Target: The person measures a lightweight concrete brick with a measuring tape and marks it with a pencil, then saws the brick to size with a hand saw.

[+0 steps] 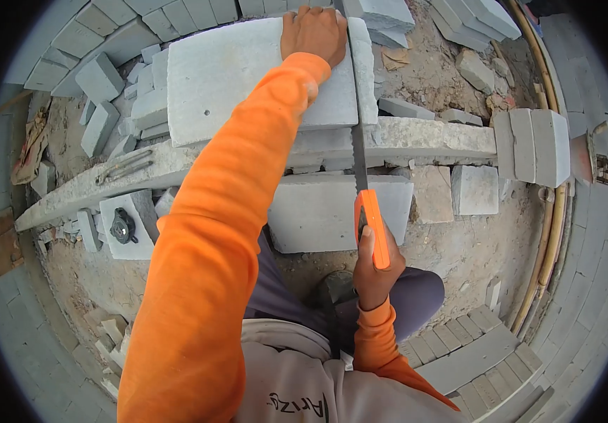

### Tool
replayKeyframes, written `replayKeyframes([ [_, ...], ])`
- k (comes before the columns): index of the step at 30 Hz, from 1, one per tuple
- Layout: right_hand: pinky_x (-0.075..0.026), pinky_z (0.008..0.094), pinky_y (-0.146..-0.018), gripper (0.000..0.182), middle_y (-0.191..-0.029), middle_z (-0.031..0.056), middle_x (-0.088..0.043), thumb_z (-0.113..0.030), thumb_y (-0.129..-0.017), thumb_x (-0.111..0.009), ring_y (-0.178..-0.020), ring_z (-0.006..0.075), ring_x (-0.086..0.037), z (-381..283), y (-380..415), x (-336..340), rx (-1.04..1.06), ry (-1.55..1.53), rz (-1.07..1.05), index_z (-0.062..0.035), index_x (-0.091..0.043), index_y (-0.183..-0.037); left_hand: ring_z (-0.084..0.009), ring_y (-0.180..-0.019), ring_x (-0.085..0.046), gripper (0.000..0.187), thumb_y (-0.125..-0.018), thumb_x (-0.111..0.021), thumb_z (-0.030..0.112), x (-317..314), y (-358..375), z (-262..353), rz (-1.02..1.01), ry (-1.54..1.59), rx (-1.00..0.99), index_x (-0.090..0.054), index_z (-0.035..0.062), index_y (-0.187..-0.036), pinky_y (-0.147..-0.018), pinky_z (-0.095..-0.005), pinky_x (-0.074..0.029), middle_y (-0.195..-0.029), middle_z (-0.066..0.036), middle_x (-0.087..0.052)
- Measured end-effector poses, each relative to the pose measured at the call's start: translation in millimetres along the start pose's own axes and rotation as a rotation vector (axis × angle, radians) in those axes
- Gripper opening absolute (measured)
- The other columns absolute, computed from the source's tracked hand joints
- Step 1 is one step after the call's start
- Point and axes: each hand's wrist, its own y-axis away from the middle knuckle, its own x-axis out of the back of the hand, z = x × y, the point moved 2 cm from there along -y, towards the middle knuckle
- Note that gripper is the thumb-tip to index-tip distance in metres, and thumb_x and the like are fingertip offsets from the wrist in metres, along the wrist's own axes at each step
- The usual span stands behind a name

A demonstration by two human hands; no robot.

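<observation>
My left hand [314,35] bears on the far edge of a pale grey lightweight concrete block [226,77], its fingers bent over that edge. Wrapped around the orange handle of a hand saw [362,158] is my right hand [377,271]. The saw's toothed blade points away from me and sits in a straight cut near the block's right side. A narrow strip of block [365,77] stands to the right of the blade. Under the block lies a long rough concrete beam [431,137]. Another block [339,215] stands just in front of the beam.
A black tape measure [123,225] rests on a block offcut at left. Thin metal rods [124,168] lie on the beam. Stacked blocks [533,144] stand at its right end, near bamboo poles [549,240]. Broken pieces [99,127] cover the ground, and block walls [586,282] surround me.
</observation>
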Motion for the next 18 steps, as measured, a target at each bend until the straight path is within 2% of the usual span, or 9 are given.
replayKeyframes([
  [2, -0.056, 0.0300, -0.070, 0.033, -0.094, 0.0163, -0.075, -0.015, -0.098, -0.064, -0.076, 0.0214, -0.074, 23, 62, 21, 0.067, 0.135, 0.029, 0.0059, -0.068, -0.123, -0.0285, -0.108, -0.062, 0.032, -0.100, -0.045, 0.022, 4, -3, -1, 0.027, -0.056, -0.011, -0.073, 0.0066, -0.100, -0.100, -0.0442, -0.043, -0.105, -0.009, -0.073],
  [4, -0.057, 0.0313, -0.076, 0.035, -0.101, 0.0200, -0.075, -0.017, -0.097, -0.064, -0.088, 0.0251, -0.077, 40, 113, 44, -0.003, 0.111, 0.020, 0.0070, -0.068, -0.122, -0.0290, -0.107, -0.062, 0.032, -0.100, -0.045, 0.023, 1, 0, 0, 0.049, -0.073, -0.029, -0.073, 0.0064, -0.099, -0.101, -0.0437, -0.042, -0.104, -0.010, -0.073],
  [7, -0.056, 0.0294, -0.071, 0.033, -0.091, 0.0155, -0.075, -0.015, -0.097, -0.064, -0.077, 0.0200, -0.073, 29, 78, 32, 0.063, 0.137, 0.001, 0.0056, -0.068, -0.123, -0.0298, -0.106, -0.062, 0.032, -0.100, -0.046, 0.023, -3, 1, -1, 0.114, 0.001, -0.042, -0.073, 0.0060, -0.097, -0.101, -0.0436, -0.042, -0.104, -0.010, -0.073],
  [9, -0.052, 0.0278, -0.065, 0.030, -0.081, 0.0107, -0.070, -0.011, -0.098, -0.064, -0.065, 0.0147, -0.064, 11, 5, 1, -0.034, -0.005, -0.021, 0.0042, -0.068, -0.123, -0.0300, -0.106, -0.063, 0.031, -0.100, -0.046, 0.023, -4, 5, -2, 0.099, 0.016, -0.032, -0.072, 0.0058, -0.096, -0.101, -0.0438, -0.042, -0.103, -0.010, -0.073],
  [11, -0.049, 0.0271, -0.061, 0.027, -0.075, 0.0077, -0.065, -0.008, -0.097, -0.063, -0.061, 0.0118, -0.053, -13, -44, -10, -0.033, -0.129, -0.040, 0.0033, -0.069, -0.122, -0.0300, -0.106, -0.063, 0.030, -0.100, -0.047, 0.023, -1, 1, -4, 0.085, 0.000, -0.036, -0.072, 0.0056, -0.096, -0.101, -0.0438, -0.042, -0.102, -0.010, -0.073],
  [14, -0.051, 0.0279, -0.065, 0.028, -0.082, 0.0109, -0.069, -0.008, -0.097, -0.064, -0.065, 0.0131, -0.060, -4, -15, -3, -0.052, -0.061, -0.039, 0.0038, -0.068, -0.122, -0.0300, -0.105, -0.063, 0.030, -0.100, -0.047, 0.022, -1, 0, 1, 0.029, -0.011, -0.023, -0.072, 0.0054, -0.096, -0.100, -0.0436, -0.042, -0.101, -0.010, -0.073],
  [15, -0.046, 0.0246, -0.061, 0.030, -0.077, 0.0038, -0.062, -0.014, -0.100, -0.061, -0.067, 0.0070, -0.053, 6, 11, 3, 0.001, -0.060, 0.038, 0.0064, -0.069, -0.121, -0.0299, -0.105, -0.063, 0.030, -0.100, -0.047, 0.022, 2, -3, 2, 0.036, 0.004, -0.006, -0.072, 0.0054, -0.096, -0.100, -0.0435, -0.042, -0.101, -0.010, -0.073],
  [17, -0.057, 0.0329, -0.077, 0.031, -0.100, 0.0240, -0.074, -0.008, -0.095, -0.064, -0.087, 0.0246, -0.076, 23, 71, 32, 0.047, 0.047, 0.005, 0.0090, -0.067, -0.121, -0.0299, -0.104, -0.063, 0.030, -0.100, -0.047, 0.022, 4, -4, -1, 0.058, 0.004, 0.003, -0.072, 0.0055, -0.097, -0.100, -0.0433, -0.042, -0.101, -0.010, -0.073],
  [18, -0.057, 0.0333, -0.077, 0.031, -0.101, 0.0246, -0.074, -0.008, -0.095, -0.064, -0.089, 0.0258, -0.076, 24, 75, 31, 0.061, 0.056, 0.012, 0.0095, -0.067, -0.120, -0.0300, -0.104, -0.063, 0.030, -0.100, -0.047, 0.022, 3, -4, -1, 0.080, -0.011, -0.016, -0.072, 0.0054, -0.097, -0.100, -0.0432, -0.042, -0.101, -0.010, -0.073],
])
